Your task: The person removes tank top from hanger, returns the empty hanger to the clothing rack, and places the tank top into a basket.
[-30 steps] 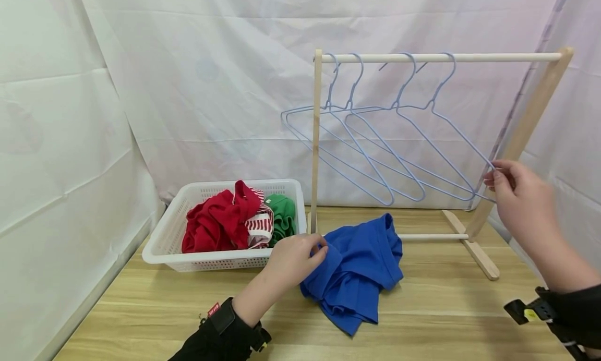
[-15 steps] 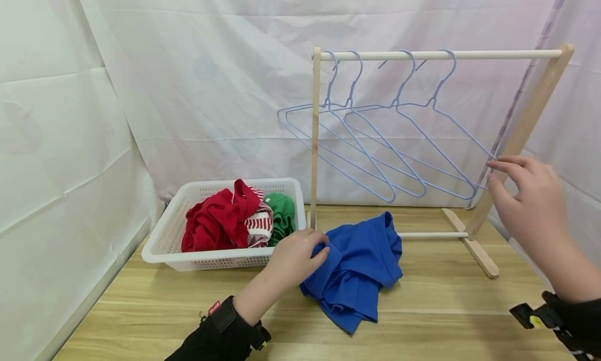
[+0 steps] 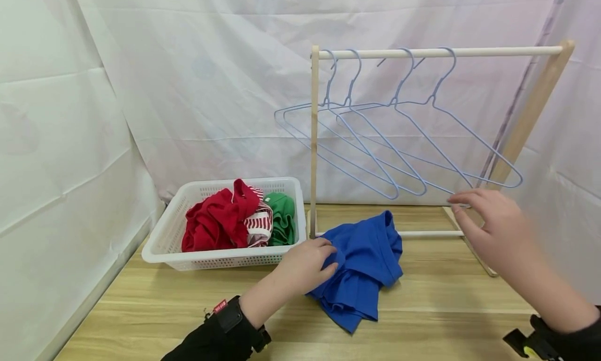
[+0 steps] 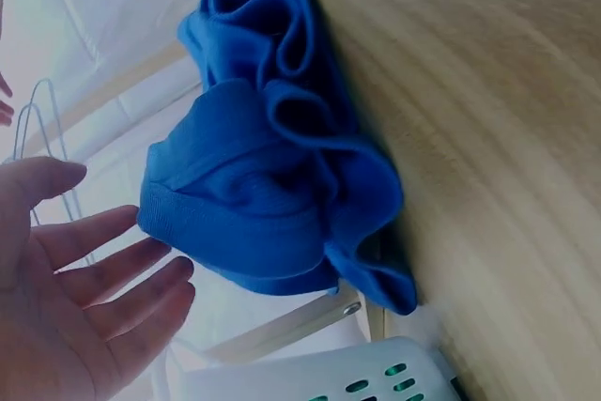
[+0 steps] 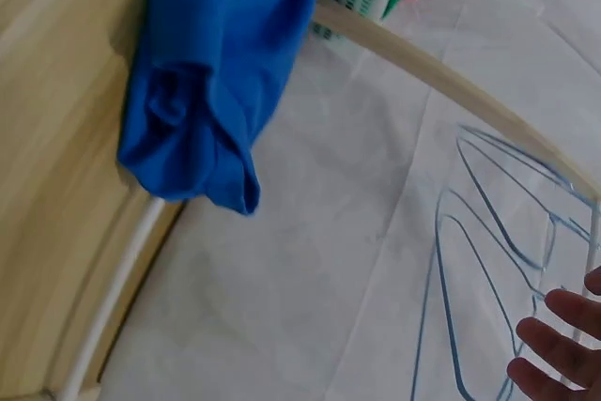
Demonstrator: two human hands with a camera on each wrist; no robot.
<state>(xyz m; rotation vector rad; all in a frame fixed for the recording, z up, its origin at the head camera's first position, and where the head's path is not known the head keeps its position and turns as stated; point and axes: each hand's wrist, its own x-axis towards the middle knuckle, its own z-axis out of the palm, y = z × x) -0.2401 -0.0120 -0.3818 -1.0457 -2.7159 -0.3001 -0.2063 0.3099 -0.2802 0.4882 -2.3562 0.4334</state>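
A crumpled blue garment [image 3: 371,262] lies on the table in front of the rack; its folds and a ribbed edge show in the left wrist view. My left hand [image 3: 305,267] is at the garment's left side, fingers loosely extended. In the left wrist view its index fingertip meets or nearly meets the cloth [image 4: 244,166]. My right hand [image 3: 493,225] is in the air right of the garment, below the hangers, holding nothing. Several light-blue wire hangers [image 3: 439,84] hang from the rack's top rod [image 3: 497,52]; the rightmost one swings free of my fingers.
A white perforated basket [image 3: 220,256] stands left of the rack with red [image 3: 208,223], red-striped [image 3: 259,225] and green [image 3: 281,215] clothes inside. The rack's wooden left post [image 3: 314,142] rises between basket and hangers. White curtains [image 3: 211,89] enclose the table.
My right hand has let go of the rightmost hanger and moved down and left toward the blue garment. That hanger has turned outward. My left hand has shifted slightly right, its fingers loosening.
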